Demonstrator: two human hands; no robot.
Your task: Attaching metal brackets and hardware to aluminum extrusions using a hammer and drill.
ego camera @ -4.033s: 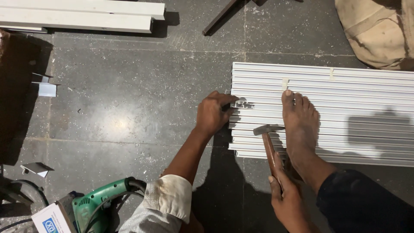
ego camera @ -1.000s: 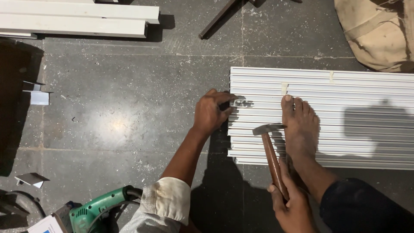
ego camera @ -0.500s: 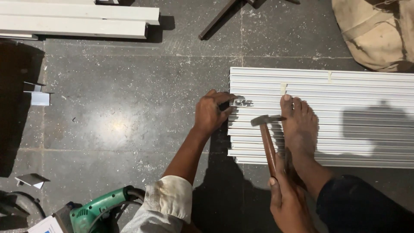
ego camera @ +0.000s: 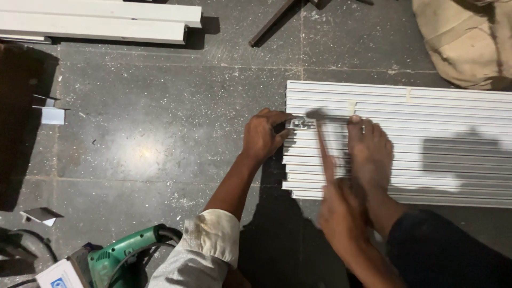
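My left hand (ego camera: pixel 262 135) pinches a small metal clip (ego camera: pixel 302 124) against the left edge of a stack of white ribbed panels (ego camera: pixel 426 106) lying on the floor. My right hand (ego camera: pixel 341 216) grips a hammer (ego camera: pixel 322 143) by its wooden handle; the hammer is blurred and its head sits right at the clip. My bare foot (ego camera: pixel 369 154) presses down on the panels just right of the hammer.
A green power tool (ego camera: pixel 125 256) lies at the bottom left next to a small box (ego camera: pixel 56 274). White profile bars (ego camera: pixel 101 20) lie at the top left, a tan sack (ego camera: pixel 464 37) at the top right, a dark bar (ego camera: pixel 272 22) at the top, and metal scraps (ego camera: pixel 49 109) on the left.
The hammer has swung from over the panels up and left onto the clip beside my left fingers. My right hand has moved forward. The left hand and the foot have stayed put.
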